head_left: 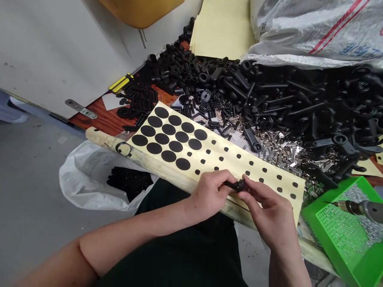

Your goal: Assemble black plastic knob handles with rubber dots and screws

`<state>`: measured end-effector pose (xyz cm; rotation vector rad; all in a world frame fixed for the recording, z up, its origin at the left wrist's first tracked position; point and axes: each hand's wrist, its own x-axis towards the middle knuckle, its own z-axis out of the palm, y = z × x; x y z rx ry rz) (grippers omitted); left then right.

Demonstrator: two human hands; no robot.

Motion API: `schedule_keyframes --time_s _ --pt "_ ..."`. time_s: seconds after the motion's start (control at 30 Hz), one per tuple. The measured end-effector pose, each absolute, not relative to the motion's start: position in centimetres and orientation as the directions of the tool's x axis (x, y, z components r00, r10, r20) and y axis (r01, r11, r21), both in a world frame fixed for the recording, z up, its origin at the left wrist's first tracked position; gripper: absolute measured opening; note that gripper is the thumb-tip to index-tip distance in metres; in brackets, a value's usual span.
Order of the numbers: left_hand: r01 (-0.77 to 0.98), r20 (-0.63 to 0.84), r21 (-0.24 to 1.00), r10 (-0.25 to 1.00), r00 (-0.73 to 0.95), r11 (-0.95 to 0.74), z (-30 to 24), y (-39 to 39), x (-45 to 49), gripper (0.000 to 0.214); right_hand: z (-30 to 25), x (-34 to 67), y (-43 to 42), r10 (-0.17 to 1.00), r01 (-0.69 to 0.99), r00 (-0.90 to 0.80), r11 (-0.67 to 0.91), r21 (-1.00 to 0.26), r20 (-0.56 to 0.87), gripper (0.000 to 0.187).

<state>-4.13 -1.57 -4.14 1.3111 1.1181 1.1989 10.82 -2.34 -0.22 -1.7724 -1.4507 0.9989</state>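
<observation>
My left hand (pixel 209 195) is closed around a slim black plastic handle-like part (pixel 237 185), mostly hidden by the fingers. At that part's rounded end, the fingers and thumb of my right hand (pixel 271 211) are pinched on it. Whether a smaller piece is between the right fingertips cannot be made out. Both hands are over the lower edge of a pale yellow sticker sheet (pixel 233 166). Large black round stickers (pixel 169 129) cover its left part, and small black ones (pixel 251 163) run along the right.
Behind the sheet lie heaped black crank-like handles (pixel 251 137), black springs (pixel 143 99) and small metal clips (pixel 285 149). A green basket (pixel 335 239) holds screws, with a power driver (pixel 362 209) over it. A white bag (pixel 80 179) hangs below the table edge. Yellow sheets (pixel 223 30) lie behind.
</observation>
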Motion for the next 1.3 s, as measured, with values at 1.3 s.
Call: schedule_keyframes --time_s 1.3 --pt "-0.257 -0.083 0.955 0.963 0.256 0.151 -3.6 -0.8 -4.6 0.012 1.7 12.7 -0.8 0.933 0.734 -0.326 0.352 -0.58 0.154 0.023"
